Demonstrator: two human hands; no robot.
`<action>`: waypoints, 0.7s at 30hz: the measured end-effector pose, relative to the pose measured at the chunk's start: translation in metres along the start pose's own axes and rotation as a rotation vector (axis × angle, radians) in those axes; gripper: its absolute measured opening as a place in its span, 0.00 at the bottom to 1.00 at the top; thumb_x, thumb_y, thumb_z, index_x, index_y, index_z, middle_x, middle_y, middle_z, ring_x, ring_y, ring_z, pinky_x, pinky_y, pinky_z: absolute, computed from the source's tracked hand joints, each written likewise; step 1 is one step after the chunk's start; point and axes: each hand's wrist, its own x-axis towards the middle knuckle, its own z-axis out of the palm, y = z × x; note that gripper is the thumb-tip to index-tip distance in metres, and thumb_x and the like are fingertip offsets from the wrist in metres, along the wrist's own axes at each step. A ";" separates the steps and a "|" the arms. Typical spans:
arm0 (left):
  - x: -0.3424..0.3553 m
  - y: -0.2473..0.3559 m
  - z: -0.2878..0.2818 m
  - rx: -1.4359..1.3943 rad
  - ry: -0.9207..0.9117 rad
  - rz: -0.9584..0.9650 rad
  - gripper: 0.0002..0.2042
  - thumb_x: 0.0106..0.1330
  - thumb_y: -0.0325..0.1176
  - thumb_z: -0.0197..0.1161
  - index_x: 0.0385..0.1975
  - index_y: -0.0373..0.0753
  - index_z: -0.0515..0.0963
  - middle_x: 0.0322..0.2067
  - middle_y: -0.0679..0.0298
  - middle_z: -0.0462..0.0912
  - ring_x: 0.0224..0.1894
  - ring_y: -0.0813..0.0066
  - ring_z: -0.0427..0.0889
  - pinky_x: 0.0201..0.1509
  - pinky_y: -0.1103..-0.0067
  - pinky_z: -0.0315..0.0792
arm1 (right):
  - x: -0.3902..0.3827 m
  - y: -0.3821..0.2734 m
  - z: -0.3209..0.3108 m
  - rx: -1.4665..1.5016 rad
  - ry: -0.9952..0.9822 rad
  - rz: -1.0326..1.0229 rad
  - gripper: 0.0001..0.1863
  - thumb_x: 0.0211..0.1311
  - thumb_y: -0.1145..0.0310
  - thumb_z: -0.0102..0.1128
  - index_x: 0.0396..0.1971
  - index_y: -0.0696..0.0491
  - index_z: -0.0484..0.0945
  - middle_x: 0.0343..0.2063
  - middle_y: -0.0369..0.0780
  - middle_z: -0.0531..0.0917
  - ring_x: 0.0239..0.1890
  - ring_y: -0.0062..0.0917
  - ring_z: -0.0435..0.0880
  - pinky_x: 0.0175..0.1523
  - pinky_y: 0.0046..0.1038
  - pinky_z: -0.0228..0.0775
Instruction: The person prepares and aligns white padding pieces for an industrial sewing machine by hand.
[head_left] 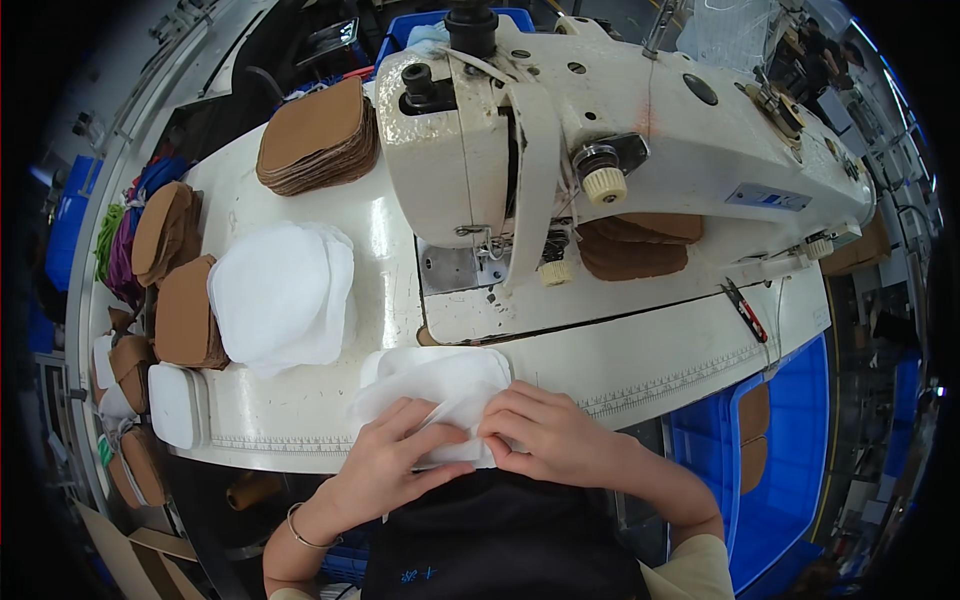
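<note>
At the front edge of the table a pile of rounded white fabric pieces (430, 378) lies under both hands. My left hand (405, 460) has its fingers curled on the white fabric, gripping its near part. My right hand (530, 435) pinches the same fabric near its right corner, where the cloth looks creased. A larger loose stack of white pieces (275, 295) lies to the left, beside a stack of brown pieces (183, 315). The sewing machine (450, 160) stands just beyond my hands, its needle area over the metal plate.
More brown stacks (310, 135) sit at the back and left, with some brown pieces (630, 250) under the machine arm. Red-handled snips (745, 312) lie on the right. Blue bins (785, 460) stand below the right edge. Another person (815, 50) appears in the far background.
</note>
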 end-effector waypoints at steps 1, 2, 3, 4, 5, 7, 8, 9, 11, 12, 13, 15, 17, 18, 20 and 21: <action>-0.001 -0.001 0.002 0.012 0.022 0.000 0.11 0.49 0.28 0.70 0.32 0.39 0.77 0.33 0.60 0.73 0.33 0.61 0.74 0.34 0.72 0.72 | 0.000 -0.001 0.001 0.001 0.000 -0.001 0.11 0.45 0.74 0.63 0.29 0.56 0.71 0.31 0.37 0.73 0.34 0.29 0.75 0.39 0.27 0.71; -0.002 -0.001 0.004 0.012 0.022 -0.001 0.11 0.49 0.28 0.70 0.32 0.39 0.77 0.33 0.60 0.73 0.33 0.61 0.74 0.34 0.72 0.72 | 0.001 -0.001 0.002 -0.011 0.024 0.007 0.11 0.45 0.74 0.63 0.29 0.56 0.72 0.31 0.37 0.73 0.34 0.29 0.74 0.39 0.27 0.70; -0.003 -0.001 0.006 0.083 0.043 0.020 0.11 0.49 0.27 0.69 0.32 0.39 0.76 0.33 0.60 0.73 0.33 0.61 0.74 0.33 0.72 0.72 | 0.001 -0.001 0.003 -0.022 0.047 0.014 0.11 0.45 0.75 0.63 0.30 0.56 0.72 0.32 0.37 0.73 0.33 0.29 0.74 0.39 0.27 0.70; -0.004 -0.002 0.008 0.153 0.064 0.042 0.12 0.48 0.25 0.68 0.32 0.38 0.76 0.33 0.60 0.73 0.33 0.62 0.75 0.33 0.72 0.72 | 0.000 -0.004 0.003 -0.022 0.047 0.015 0.11 0.45 0.75 0.63 0.30 0.56 0.72 0.32 0.37 0.73 0.33 0.29 0.74 0.39 0.27 0.70; -0.003 -0.001 0.008 0.153 0.064 0.041 0.12 0.48 0.25 0.68 0.32 0.38 0.76 0.33 0.60 0.73 0.33 0.62 0.75 0.33 0.72 0.72 | -0.002 -0.008 0.003 -0.159 0.099 -0.007 0.12 0.45 0.75 0.62 0.31 0.57 0.73 0.32 0.37 0.74 0.34 0.28 0.74 0.39 0.26 0.70; -0.003 0.000 0.008 0.163 0.058 0.029 0.14 0.48 0.22 0.67 0.35 0.37 0.74 0.33 0.60 0.73 0.33 0.61 0.75 0.33 0.72 0.72 | -0.008 -0.014 0.002 -0.298 0.149 -0.028 0.12 0.44 0.75 0.62 0.32 0.58 0.73 0.33 0.38 0.74 0.35 0.28 0.75 0.40 0.26 0.70; -0.003 0.000 0.008 0.162 0.059 0.028 0.14 0.48 0.22 0.67 0.35 0.37 0.74 0.33 0.60 0.73 0.33 0.61 0.75 0.33 0.72 0.72 | -0.013 -0.015 -0.001 -0.344 0.141 -0.142 0.12 0.44 0.74 0.61 0.32 0.58 0.74 0.33 0.38 0.75 0.37 0.27 0.75 0.41 0.25 0.70; -0.003 0.000 0.009 0.164 0.069 0.041 0.15 0.47 0.21 0.66 0.36 0.36 0.73 0.34 0.59 0.73 0.33 0.61 0.75 0.33 0.71 0.72 | -0.018 -0.017 -0.002 -0.390 0.133 -0.256 0.13 0.43 0.74 0.60 0.33 0.59 0.75 0.34 0.39 0.75 0.38 0.27 0.76 0.42 0.25 0.70; -0.003 0.000 0.010 0.167 0.081 0.054 0.15 0.47 0.21 0.65 0.37 0.36 0.73 0.34 0.59 0.73 0.33 0.60 0.75 0.33 0.71 0.72 | -0.022 -0.016 0.002 -0.441 0.099 -0.257 0.12 0.43 0.74 0.59 0.32 0.59 0.75 0.34 0.39 0.76 0.39 0.27 0.76 0.43 0.25 0.70; -0.003 -0.002 0.011 0.176 0.082 0.084 0.16 0.47 0.20 0.64 0.37 0.35 0.72 0.35 0.58 0.73 0.34 0.59 0.75 0.34 0.71 0.72 | -0.023 -0.015 0.004 -0.493 0.067 -0.255 0.12 0.43 0.74 0.59 0.31 0.60 0.75 0.34 0.40 0.76 0.39 0.27 0.77 0.44 0.25 0.70; -0.004 -0.003 0.011 0.185 0.085 0.114 0.16 0.47 0.19 0.64 0.38 0.35 0.72 0.35 0.57 0.72 0.35 0.58 0.74 0.36 0.70 0.72 | -0.023 -0.015 0.005 -0.494 0.068 -0.257 0.12 0.43 0.74 0.59 0.31 0.60 0.75 0.34 0.40 0.76 0.39 0.27 0.77 0.44 0.25 0.70; -0.004 -0.001 0.011 0.205 0.067 0.123 0.17 0.47 0.19 0.63 0.39 0.34 0.72 0.37 0.56 0.72 0.35 0.57 0.74 0.37 0.69 0.72 | -0.022 -0.015 0.007 -0.443 0.090 -0.210 0.12 0.42 0.74 0.59 0.31 0.60 0.75 0.34 0.40 0.76 0.38 0.27 0.77 0.43 0.25 0.70; -0.004 0.003 0.007 0.224 0.049 0.132 0.18 0.47 0.18 0.62 0.40 0.33 0.71 0.38 0.54 0.72 0.36 0.56 0.74 0.39 0.69 0.72 | -0.025 -0.012 0.008 -0.411 0.103 -0.202 0.13 0.43 0.74 0.60 0.32 0.60 0.76 0.34 0.40 0.76 0.37 0.27 0.77 0.42 0.25 0.71; -0.004 0.005 0.003 0.190 -0.007 0.100 0.20 0.46 0.17 0.62 0.42 0.33 0.71 0.39 0.53 0.71 0.37 0.55 0.74 0.40 0.69 0.72 | -0.027 -0.010 0.009 -0.376 0.114 -0.191 0.13 0.44 0.73 0.61 0.33 0.60 0.76 0.35 0.41 0.76 0.36 0.27 0.77 0.41 0.26 0.71; -0.004 0.006 -0.001 0.156 -0.062 0.070 0.21 0.45 0.17 0.61 0.43 0.32 0.70 0.40 0.52 0.71 0.38 0.54 0.74 0.41 0.68 0.72 | -0.027 -0.007 0.014 -0.363 0.173 -0.161 0.13 0.46 0.73 0.63 0.34 0.61 0.76 0.36 0.41 0.77 0.35 0.27 0.77 0.39 0.26 0.71; -0.005 0.007 -0.002 0.166 -0.076 0.072 0.23 0.44 0.16 0.61 0.44 0.32 0.70 0.41 0.51 0.71 0.38 0.55 0.74 0.41 0.68 0.72 | -0.027 -0.007 0.016 -0.349 0.231 -0.132 0.12 0.48 0.73 0.64 0.34 0.61 0.76 0.37 0.41 0.77 0.34 0.26 0.77 0.38 0.26 0.71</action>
